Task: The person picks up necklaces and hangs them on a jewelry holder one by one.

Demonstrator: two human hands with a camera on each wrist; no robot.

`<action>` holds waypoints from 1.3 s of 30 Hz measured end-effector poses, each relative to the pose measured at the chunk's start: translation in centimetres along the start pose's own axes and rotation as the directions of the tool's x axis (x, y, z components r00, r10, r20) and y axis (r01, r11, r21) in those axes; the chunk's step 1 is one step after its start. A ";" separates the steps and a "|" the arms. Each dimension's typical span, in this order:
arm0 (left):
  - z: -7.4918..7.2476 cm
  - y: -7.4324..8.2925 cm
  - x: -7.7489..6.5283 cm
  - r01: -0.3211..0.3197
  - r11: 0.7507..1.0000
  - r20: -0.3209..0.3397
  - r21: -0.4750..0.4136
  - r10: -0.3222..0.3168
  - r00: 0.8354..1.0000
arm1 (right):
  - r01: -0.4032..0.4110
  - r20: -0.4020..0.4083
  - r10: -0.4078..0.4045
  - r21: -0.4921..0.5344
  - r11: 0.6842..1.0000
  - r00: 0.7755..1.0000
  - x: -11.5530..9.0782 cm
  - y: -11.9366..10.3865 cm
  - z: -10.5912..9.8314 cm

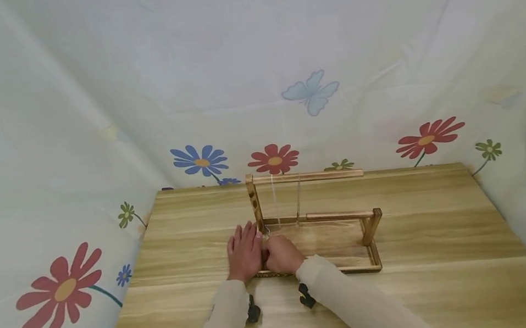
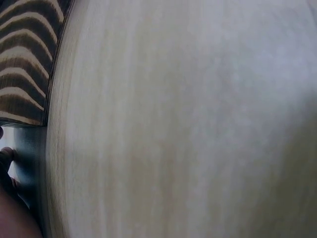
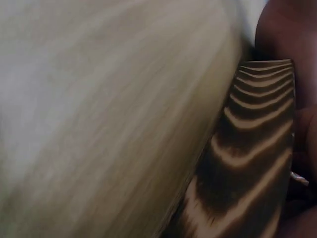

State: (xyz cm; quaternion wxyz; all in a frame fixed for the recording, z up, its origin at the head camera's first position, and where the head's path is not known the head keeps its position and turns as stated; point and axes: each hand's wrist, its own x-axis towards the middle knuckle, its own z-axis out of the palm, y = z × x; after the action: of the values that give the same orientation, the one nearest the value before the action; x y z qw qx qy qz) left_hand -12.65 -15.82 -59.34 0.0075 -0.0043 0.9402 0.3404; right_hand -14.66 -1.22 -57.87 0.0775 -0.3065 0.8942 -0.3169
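A brown wooden stand (image 1: 337, 273) has a shallow tray base and two horizontal rods on posts. Two thin chains (image 1: 275, 201) hang from its upper rod (image 1: 314, 176). My left hand (image 1: 245, 252) lies against the stand's left end with its fingers straight. Inside that end, my right hand (image 1: 282, 254) is curled with its fingertips turned toward the left hand. A small silvery thing (image 3: 299, 178) shows at its fingers in the right wrist view; its kind is mostly hidden. The stand's dark striped edge (image 2: 25, 64) fills a corner of the left wrist view.
The stand rests on a light wood-grain table (image 1: 431, 230). A pale cloth (image 1: 238, 51) printed with flowers and butterflies rises behind and at both sides. The lower rod (image 1: 339, 215) ends at a short right post (image 1: 372, 226).
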 end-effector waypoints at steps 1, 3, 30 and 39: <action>0.1 0.0 0.0 -0.003 1.000 -0.004 0.000 0.003 1.000 | 0.023 0.004 -0.023 -0.030 0.999 1.000 0.0 0.0 0.0; 0.3 0.0 -0.1 -0.012 1.000 -0.017 0.003 0.012 1.000 | 0.075 0.003 -0.075 -0.080 0.994 0.997 -0.1 -0.1 0.1; -0.1 0.2 -0.2 0.009 1.000 0.005 0.023 -0.009 1.000 | 0.017 -0.066 0.003 0.300 0.954 0.998 -2.9 -1.9 -3.7; 0.1 0.0 -0.1 -0.005 1.000 0.010 0.028 0.004 1.000 | -0.006 -0.071 0.042 0.444 0.896 0.997 -3.1 -3.3 -5.9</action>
State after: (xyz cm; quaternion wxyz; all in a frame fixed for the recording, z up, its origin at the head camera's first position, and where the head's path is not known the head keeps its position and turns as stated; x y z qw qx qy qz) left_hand -12.51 -15.77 -59.37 0.0113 -0.0004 0.9448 0.3274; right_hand -12.52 1.63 -51.36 0.1141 -0.2570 0.8047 -0.5229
